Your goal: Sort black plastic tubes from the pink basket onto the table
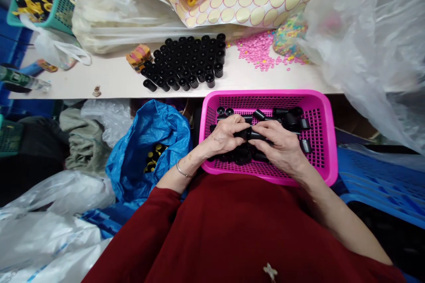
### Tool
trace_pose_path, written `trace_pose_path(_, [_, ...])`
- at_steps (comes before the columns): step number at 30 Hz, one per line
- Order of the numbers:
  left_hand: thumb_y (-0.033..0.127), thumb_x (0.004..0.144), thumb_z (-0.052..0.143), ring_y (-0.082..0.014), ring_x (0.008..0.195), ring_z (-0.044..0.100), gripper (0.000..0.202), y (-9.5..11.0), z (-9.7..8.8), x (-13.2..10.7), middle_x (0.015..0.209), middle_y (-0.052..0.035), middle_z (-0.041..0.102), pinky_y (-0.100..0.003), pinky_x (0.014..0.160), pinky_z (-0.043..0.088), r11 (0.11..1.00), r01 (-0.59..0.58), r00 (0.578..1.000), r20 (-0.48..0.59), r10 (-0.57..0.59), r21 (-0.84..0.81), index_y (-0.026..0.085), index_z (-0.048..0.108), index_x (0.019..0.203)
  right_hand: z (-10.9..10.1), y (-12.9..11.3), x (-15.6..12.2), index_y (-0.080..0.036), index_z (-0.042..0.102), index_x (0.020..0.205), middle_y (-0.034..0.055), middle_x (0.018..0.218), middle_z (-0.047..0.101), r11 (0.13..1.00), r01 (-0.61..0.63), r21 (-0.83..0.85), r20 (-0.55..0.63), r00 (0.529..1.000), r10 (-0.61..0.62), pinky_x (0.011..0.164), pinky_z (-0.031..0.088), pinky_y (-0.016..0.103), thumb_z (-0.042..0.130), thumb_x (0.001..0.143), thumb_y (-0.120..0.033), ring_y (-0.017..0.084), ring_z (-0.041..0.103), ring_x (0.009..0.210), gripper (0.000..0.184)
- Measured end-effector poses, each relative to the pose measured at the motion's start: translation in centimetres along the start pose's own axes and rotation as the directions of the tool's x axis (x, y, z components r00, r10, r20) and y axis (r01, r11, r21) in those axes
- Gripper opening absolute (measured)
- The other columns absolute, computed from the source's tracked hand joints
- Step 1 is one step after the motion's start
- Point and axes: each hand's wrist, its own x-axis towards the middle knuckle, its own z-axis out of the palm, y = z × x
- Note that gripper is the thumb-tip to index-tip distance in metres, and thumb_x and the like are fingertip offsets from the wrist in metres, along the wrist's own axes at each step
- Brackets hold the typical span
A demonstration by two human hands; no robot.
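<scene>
The left hand [226, 135] and the right hand [282, 147] are held close together, fingertips facing, at the centre of the view. A black tube [250, 134] is pinched between them, lying level, the fingers of each hand curled tight about one end; whether it is one piece or two pressed end to end cannot be told. A thin bracelet [182, 171] is worn on the left wrist.

Both hands are set inside a pink basket [327, 141], which rests on the lap. More loose black tubes [292, 119] lie in it, under the hands and at 1 o'clock from them.

At 9 o'clock, just beside the basket, a blue bag [146, 132] stands open, with yellow and black parts [152, 157] seen inside. At 12 o'clock, on a pale table [99, 79], a block of upright black tubes [189, 62] is arranged in rows. Pink beads [257, 51] are scattered at 1 o'clock, near that block. Further off at 12 o'clock a sheet of round cream labels [252, 0] is spread. A teal basket [63, 4] is placed at 10 o'clock, well apart, and a clear plastic bag [365, 44] is heaped at 2 o'clock.
</scene>
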Motion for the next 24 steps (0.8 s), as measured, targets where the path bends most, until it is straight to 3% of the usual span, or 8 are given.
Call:
trace_pose_path(3, [0.029, 0.08, 0.074, -0.018, 0.08, 0.058, 0.018, 0.3, -0.1, 0.2, 0.083, -0.0022, 0.06, -0.034, 0.076, 0.05, 1.0, -0.013, 1.0, 0.017, 0.013, -0.013, 0.024, 0.077, 0.097, 0.5, -0.2, -0.1, -0.026, 0.076, 0.106, 0.0087, 0.105, 0.074, 0.997, -0.052, 0.053, -0.023, 0.998, 0.054, 0.092, 0.06, 0.047, 0.078, 0.082, -0.041, 0.027, 0.069, 0.095, 0.029])
trace_pose_path(7, [0.029, 0.075, 0.08, -0.0184, 0.083, 0.061, 0.022, 0.4, 0.1, 0.4, 0.089, -0.003, 0.065, -0.034, 0.078, 0.052, 0.999, 0.017, 0.999, -0.04, -0.018, -0.031, 0.022, 0.076, 0.096, 1.5, -0.2, -0.5, -0.026, 0.069, 0.12, 0.0086, 0.113, 0.071, 0.936, -0.228, 0.268, -0.175, 0.944, 0.28, 0.082, 0.061, 0.039, 0.077, 0.083, -0.048, 0.024, 0.069, 0.096, 0.044])
trace_pose_path(13, [0.032, 0.08, 0.078, -0.0188, 0.086, 0.062, 0.02, 0.7, 0.3, -0.3, 0.092, -0.0054, 0.066, -0.036, 0.081, 0.053, 0.999, 0.028, 0.998, -0.054, -0.03, -0.045, 0.02, 0.076, 0.096, 2.7, 0.7, 0.3, -0.022, 0.073, 0.098, 0.0036, 0.088, 0.07, 0.803, -0.382, 0.457, -0.049, 0.891, 0.451, 0.067, 0.059, 0.032, 0.09, 0.062, -0.055, 0.018, 0.065, 0.079, 0.052])
trace_pose_path(15, [0.034, 0.078, 0.082, -0.0205, 0.089, 0.063, 0.022, 1.0, -0.6, -0.6, 0.094, -0.0056, 0.068, -0.039, 0.084, 0.053, 0.998, 0.031, 0.992, -0.123, -0.037, -0.053, 0.021, 0.077, 0.095, 2.8, 0.7, 0.8, -0.022, 0.073, 0.097, 0.0031, 0.084, 0.07, 0.77, -0.397, 0.499, -0.027, 0.881, 0.472, 0.065, 0.058, 0.03, 0.089, 0.065, -0.057, 0.016, 0.064, 0.074, 0.05])
trace_pose_path(17, [0.035, 0.073, 0.087, -0.0228, 0.094, 0.063, 0.025, 0.9, -2.2, -0.9, 0.097, -0.0063, 0.069, -0.042, 0.09, 0.053, 0.997, 0.079, 0.954, -0.289, -0.083, -0.024, 0.023, 0.078, 0.094, 2.6, 0.7, 1.1, -0.022, 0.074, 0.095, 0.0023, 0.079, 0.069, 0.747, -0.407, 0.525, -0.047, 0.863, 0.503, 0.061, 0.056, 0.029, 0.087, 0.068, -0.057, 0.014, 0.061, 0.067, 0.046])
trace_pose_path(19, [0.035, 0.067, 0.09, -0.0235, 0.097, 0.063, 0.031, 0.1, -4.5, -1.2, 0.099, -0.0065, 0.07, -0.042, 0.091, 0.053, 0.983, 0.183, 0.823, -0.546, -0.155, -0.003, 0.023, 0.078, 0.094, 2.2, 0.8, 1.2, -0.022, 0.074, 0.091, 0.0011, 0.074, 0.068, 0.737, -0.424, 0.527, -0.083, 0.837, 0.541, 0.057, 0.053, 0.027, 0.087, 0.067, -0.056, 0.013, 0.059, 0.061, 0.043])
trace_pose_path(22, [0.032, 0.063, 0.087, -0.019, 0.088, 0.062, 0.038, -2.9, -8.4, -1.2, 0.091, -0.0027, 0.067, -0.036, 0.084, 0.052, 0.94, 0.333, 0.469, -0.852, -0.234, -0.075, 0.019, 0.077, 0.097, 1.7, 1.4, 0.9, -0.022, 0.073, 0.084, 0.0005, 0.07, 0.068, 0.736, -0.46, 0.496, -0.076, 0.822, 0.565, 0.055, 0.052, 0.028, 0.088, 0.065, -0.052, 0.013, 0.058, 0.059, 0.039])
trace_pose_path(24, [0.03, 0.065, 0.082, -0.0151, 0.08, 0.06, 0.037, -5.3, -10.6, -1.1, 0.083, 0.0006, 0.064, -0.031, 0.079, 0.051, 0.91, 0.392, 0.309, -0.913, -0.269, -0.135, 0.016, 0.076, 0.099, 1.6, 1.9, 0.6, -0.023, 0.073, 0.081, 0.0011, 0.07, 0.069, 0.737, -0.489, 0.467, -0.028, 0.824, 0.565, 0.054, 0.052, 0.029, 0.088, 0.065, -0.053, 0.014, 0.059, 0.058, 0.037])
